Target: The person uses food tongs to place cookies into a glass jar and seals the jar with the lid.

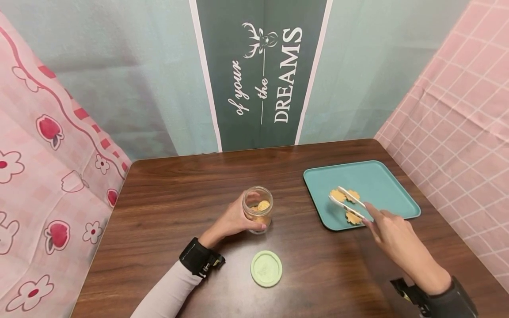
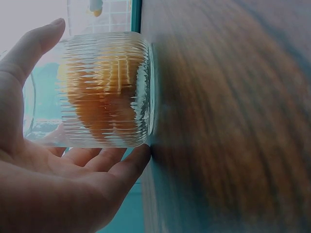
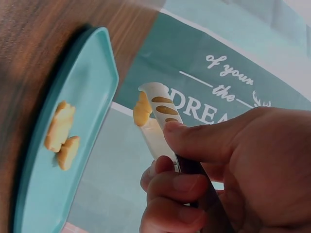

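Observation:
My left hand grips a clear glass jar on the table, thumb on one side and fingers on the other. Inside the ribbed jar, golden cookies show through the open mouth. With my right hand I hold white-tipped tongs over a teal tray. One cookie sits between the tong tips, raised above the tray in the right wrist view. Two more scalloped cookies lie on the tray beneath the tongs.
A light green round lid lies on the brown wooden table in front of the jar. Pink patterned cloth hangs at the left, pink checked cloth at the right. A grey-green printed curtain stands behind the table.

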`<state>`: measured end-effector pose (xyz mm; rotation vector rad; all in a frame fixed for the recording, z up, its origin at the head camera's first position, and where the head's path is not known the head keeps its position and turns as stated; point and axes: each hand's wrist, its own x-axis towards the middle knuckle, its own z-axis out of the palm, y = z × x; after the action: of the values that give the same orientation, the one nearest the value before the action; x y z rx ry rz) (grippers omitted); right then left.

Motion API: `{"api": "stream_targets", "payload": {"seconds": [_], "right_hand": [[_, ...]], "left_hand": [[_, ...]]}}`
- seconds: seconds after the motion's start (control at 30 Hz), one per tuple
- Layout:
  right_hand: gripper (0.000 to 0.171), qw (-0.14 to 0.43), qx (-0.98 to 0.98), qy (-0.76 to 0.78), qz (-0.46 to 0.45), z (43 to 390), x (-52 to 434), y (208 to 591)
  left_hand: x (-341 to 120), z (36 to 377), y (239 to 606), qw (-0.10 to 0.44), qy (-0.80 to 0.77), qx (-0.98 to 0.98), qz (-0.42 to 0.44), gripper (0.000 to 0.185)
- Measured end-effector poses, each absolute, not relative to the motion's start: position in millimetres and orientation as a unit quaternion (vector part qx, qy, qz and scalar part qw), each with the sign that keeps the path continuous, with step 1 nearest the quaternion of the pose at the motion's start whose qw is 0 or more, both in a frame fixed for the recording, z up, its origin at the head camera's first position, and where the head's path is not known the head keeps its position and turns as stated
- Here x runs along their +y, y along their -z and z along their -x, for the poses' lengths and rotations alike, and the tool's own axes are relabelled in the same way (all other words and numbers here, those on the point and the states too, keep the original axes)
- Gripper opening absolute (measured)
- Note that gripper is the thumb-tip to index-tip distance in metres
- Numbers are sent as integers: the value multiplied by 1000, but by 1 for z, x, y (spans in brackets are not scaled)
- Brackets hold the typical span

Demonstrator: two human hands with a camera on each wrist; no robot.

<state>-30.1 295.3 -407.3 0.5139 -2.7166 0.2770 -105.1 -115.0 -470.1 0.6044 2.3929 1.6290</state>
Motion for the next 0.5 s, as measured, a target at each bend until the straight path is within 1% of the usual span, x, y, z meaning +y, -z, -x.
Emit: {"api": "stream_targets", "payload": {"seconds": [0.33, 0.5], "right_hand": [[57, 207, -951, -87, -214, 32, 289, 398], [57, 217, -946, -87, -222, 31, 285, 394]], "left_hand": [[-115, 104, 468, 94, -552, 803, -204, 94], [-115, 104, 469, 93, -546, 807, -205, 94]]}}
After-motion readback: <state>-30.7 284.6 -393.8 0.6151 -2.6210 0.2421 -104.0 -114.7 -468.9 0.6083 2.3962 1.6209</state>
